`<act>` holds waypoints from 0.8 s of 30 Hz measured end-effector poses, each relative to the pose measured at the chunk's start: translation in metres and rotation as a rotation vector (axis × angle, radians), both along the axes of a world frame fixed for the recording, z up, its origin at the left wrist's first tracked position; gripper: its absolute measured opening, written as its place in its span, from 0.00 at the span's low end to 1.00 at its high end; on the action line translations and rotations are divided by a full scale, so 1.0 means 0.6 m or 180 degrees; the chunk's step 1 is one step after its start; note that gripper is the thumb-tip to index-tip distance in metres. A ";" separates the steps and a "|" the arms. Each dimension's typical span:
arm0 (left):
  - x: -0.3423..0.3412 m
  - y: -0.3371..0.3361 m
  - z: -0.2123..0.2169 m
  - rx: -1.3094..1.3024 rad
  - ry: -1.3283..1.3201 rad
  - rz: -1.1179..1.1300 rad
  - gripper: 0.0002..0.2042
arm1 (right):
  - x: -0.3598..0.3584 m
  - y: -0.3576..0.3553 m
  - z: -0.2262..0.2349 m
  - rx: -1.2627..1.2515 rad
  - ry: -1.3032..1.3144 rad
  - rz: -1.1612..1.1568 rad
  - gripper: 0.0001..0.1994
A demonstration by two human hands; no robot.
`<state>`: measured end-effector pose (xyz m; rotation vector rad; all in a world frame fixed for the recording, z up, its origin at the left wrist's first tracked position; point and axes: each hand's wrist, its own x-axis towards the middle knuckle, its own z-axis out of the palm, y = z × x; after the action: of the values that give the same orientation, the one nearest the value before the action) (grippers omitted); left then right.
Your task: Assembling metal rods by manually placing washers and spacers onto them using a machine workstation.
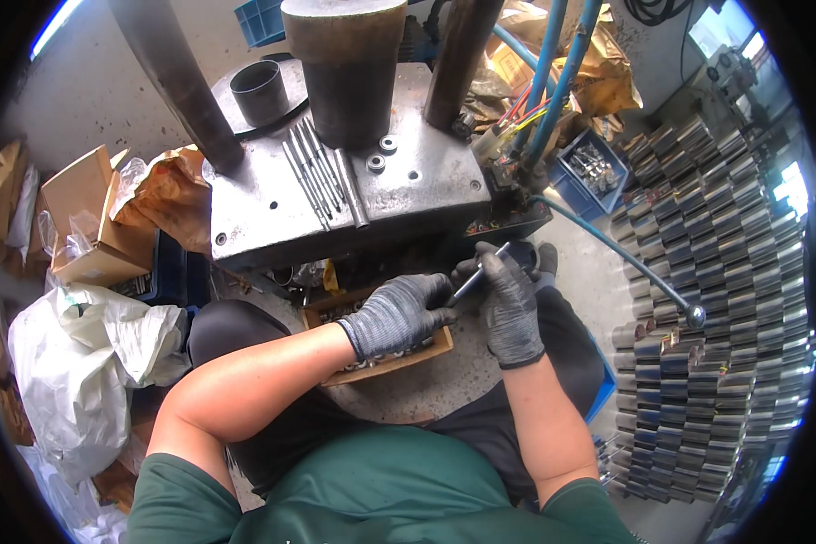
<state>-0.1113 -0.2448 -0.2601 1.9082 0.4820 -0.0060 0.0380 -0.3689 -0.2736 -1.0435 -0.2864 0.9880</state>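
Observation:
Both of my hands wear grey knitted gloves and meet in front of the press table's front edge. My right hand [511, 313] is closed around a slim shiny metal rod [471, 287], which slants up to the right. At the rod's lower end, the thumb and fingers of my left hand [394, 315] pinch together on it. A dark rounded shape shows behind my right fingers; its kind is unclear. On the metal press table [444, 186] lie several thin rods [310, 172], a thicker rod [352, 189] and two small metal rings [376, 163].
A cardboard box [440, 347] of small metal parts sits below my hands. Behind stand the press ram [344, 82] and two columns. A ball-ended lever [644, 267] juts out right, near stacked metal tubes [707, 363]. A blue bin [593, 172] holds metal pieces; a white sack [72, 381] lies left.

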 end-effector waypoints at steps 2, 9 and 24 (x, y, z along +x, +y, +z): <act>0.000 0.002 -0.002 0.0180 -0.0019 -0.0032 0.11 | -0.006 -0.001 0.000 0.0115 -0.0064 -0.0005 0.16; -0.009 0.000 -0.003 0.0640 -0.0260 -0.0133 0.12 | -0.022 0.004 0.014 -0.0275 -0.0778 -0.0162 0.18; 0.003 0.011 0.013 0.1923 -0.0898 0.0030 0.13 | -0.025 -0.006 0.023 0.0069 -0.0792 0.0455 0.18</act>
<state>-0.1096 -0.2383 -0.2526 2.4446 0.3184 0.4549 0.0233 -0.3725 -0.2600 -1.1392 -0.5817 0.9803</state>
